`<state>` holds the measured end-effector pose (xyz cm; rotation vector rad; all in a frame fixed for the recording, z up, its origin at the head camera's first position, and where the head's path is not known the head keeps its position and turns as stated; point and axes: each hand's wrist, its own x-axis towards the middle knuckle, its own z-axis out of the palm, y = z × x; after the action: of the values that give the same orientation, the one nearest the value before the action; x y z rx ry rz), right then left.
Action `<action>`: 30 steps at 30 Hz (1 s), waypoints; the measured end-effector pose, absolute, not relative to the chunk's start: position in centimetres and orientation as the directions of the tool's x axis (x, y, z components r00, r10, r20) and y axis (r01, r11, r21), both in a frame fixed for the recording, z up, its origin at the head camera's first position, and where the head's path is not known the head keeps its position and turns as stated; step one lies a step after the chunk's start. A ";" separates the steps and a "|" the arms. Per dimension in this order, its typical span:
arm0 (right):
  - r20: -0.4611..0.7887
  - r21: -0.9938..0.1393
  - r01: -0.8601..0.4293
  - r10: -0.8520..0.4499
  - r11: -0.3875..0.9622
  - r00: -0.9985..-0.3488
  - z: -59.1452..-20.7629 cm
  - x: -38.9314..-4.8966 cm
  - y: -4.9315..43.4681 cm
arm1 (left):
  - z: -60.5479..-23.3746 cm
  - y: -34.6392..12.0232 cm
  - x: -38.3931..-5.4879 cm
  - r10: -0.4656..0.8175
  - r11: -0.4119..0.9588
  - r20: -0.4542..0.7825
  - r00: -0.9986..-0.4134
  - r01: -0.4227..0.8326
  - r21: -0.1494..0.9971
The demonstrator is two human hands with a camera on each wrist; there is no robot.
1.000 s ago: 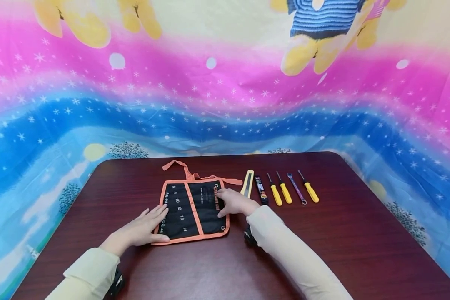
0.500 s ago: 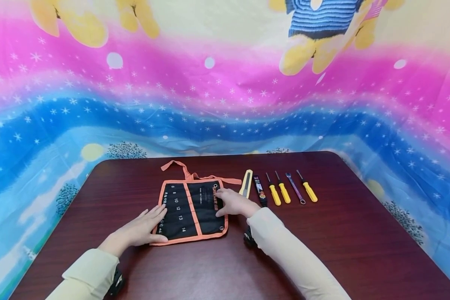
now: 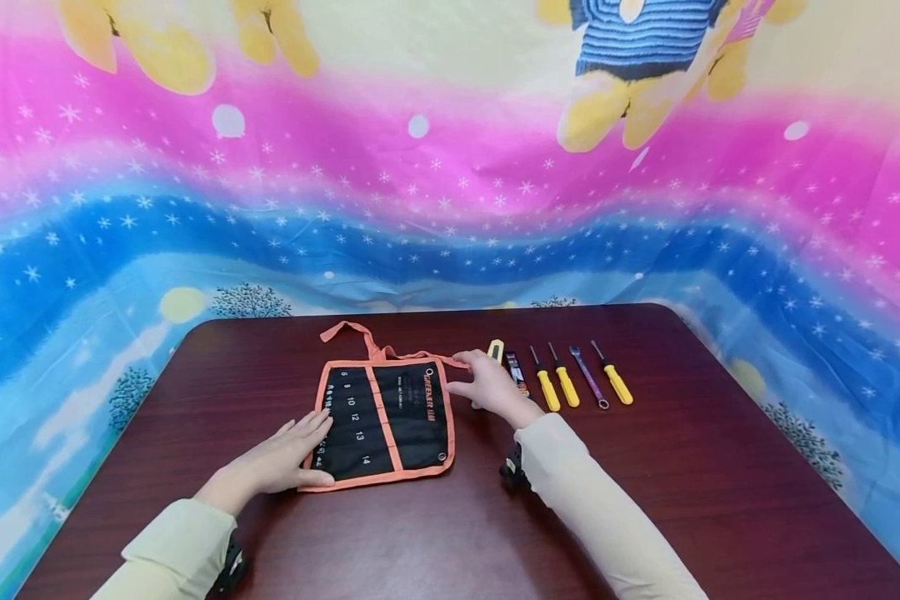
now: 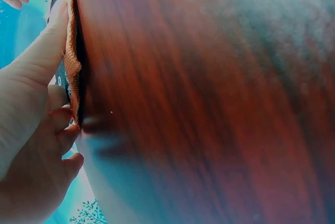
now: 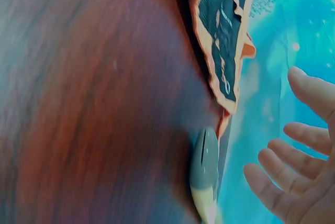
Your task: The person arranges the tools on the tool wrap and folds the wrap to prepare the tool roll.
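A black fabric tool pouch (image 3: 420,433) with orange trim and printed numbers lies spread flat on the table. My left hand (image 3: 276,458) rests on its left side with straight fingers; in the left wrist view, the thumb lies along the orange edge (image 4: 73,67). Just off the pouch's right edge, my right hand (image 3: 495,390) hovers with spread fingers and holds nothing. Beneath it lies a yellow and grey utility knife (image 3: 497,348), partly hidden by the hand in the head view. The right wrist view shows that knife (image 5: 205,166) below the open fingers.
Right of the knife, in a row, lie a dark printed item (image 3: 515,372), two yellow-handled screwdrivers (image 3: 547,390), a combination wrench (image 3: 589,380) and another yellow screwdriver (image 3: 619,385). Orange tie straps (image 3: 371,340) stretch behind the pouch. A patterned cloth (image 3: 450,183) hangs behind the table (image 3: 720,483).
My right hand has come off the pouch's right side and moved right and slightly away, over the utility knife. The left hand stays in place on the pouch.
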<state>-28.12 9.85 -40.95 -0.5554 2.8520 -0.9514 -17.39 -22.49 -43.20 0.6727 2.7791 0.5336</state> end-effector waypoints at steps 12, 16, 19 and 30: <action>0.012 -0.647 -0.155 -0.193 0.746 -0.981 -41.3 -28.3 12.5 | -43.1 -22.5 -17.3 0.481 0.823 -0.135 -0.866 0.393 0.410; -0.023 -0.657 -0.120 -0.179 0.744 -0.984 -41.6 -28.4 13.1 | -43.2 -22.5 -17.3 0.479 0.823 -0.135 -0.867 0.391 0.411; -0.054 -0.653 -0.090 -0.165 0.752 -0.985 -41.8 -28.5 13.3 | -43.2 -22.5 -17.3 0.478 0.824 -0.134 -0.868 0.390 0.411; -0.115 -0.578 -0.051 -0.144 0.815 -0.983 -42.7 -28.9 13.2 | -43.1 -22.3 -17.3 0.476 0.824 -0.143 -0.867 0.383 0.418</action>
<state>-28.88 13.15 -42.68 -0.1538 2.8449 -0.8991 -17.32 -22.34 -43.15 0.6625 2.7649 0.5594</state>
